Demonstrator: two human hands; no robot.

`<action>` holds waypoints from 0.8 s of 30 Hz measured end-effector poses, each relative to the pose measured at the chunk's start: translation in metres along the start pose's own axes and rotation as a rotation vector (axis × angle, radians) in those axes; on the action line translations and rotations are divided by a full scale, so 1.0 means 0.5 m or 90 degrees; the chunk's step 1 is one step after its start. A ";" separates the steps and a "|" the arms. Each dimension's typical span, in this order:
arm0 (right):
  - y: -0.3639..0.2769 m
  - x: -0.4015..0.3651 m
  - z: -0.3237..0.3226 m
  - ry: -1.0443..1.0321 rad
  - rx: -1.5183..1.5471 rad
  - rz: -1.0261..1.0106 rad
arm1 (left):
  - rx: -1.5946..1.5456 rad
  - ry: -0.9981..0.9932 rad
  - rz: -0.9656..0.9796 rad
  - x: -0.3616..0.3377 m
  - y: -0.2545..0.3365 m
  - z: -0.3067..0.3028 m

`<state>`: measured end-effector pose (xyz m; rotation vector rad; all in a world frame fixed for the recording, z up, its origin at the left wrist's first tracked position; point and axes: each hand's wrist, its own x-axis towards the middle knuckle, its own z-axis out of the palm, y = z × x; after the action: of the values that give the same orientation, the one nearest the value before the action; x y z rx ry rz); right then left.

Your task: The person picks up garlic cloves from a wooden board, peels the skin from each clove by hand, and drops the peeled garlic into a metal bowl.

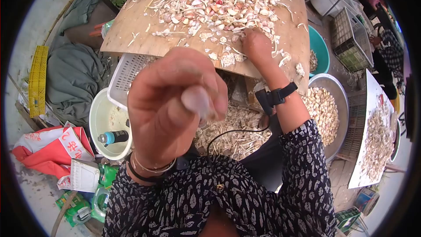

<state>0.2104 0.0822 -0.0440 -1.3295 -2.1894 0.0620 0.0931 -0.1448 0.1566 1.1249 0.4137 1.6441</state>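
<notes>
Close to the camera, my left hand [175,101] is raised with its fingers pinched around a pale garlic clove [196,99]. Beyond it, my right hand [257,48] reaches onto the wooden board [144,39], at the near edge of a wide heap of garlic cloves [215,0]. The right fingertips are hidden among cloves and dry skins, so what they hold, if anything, does not show. Loose skins and stalks lie around that hand, near the board's front edge.
A metal basin of cloves [322,109] stands at the right, below a teal basin [320,48]. At the left are a white basket [125,77] and a pale green tub [98,114] holding a bottle. A white board [366,149] bears more garlic. Another person [390,52] is at far right.
</notes>
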 end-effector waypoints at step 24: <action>-0.193 -0.159 -0.436 -0.278 1.617 -0.453 | -0.055 0.131 -0.488 0.169 -0.270 -0.260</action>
<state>0.2672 -0.0862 0.1341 0.9212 -0.8662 1.9397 0.0605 0.0158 0.0324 0.6085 0.7863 1.0766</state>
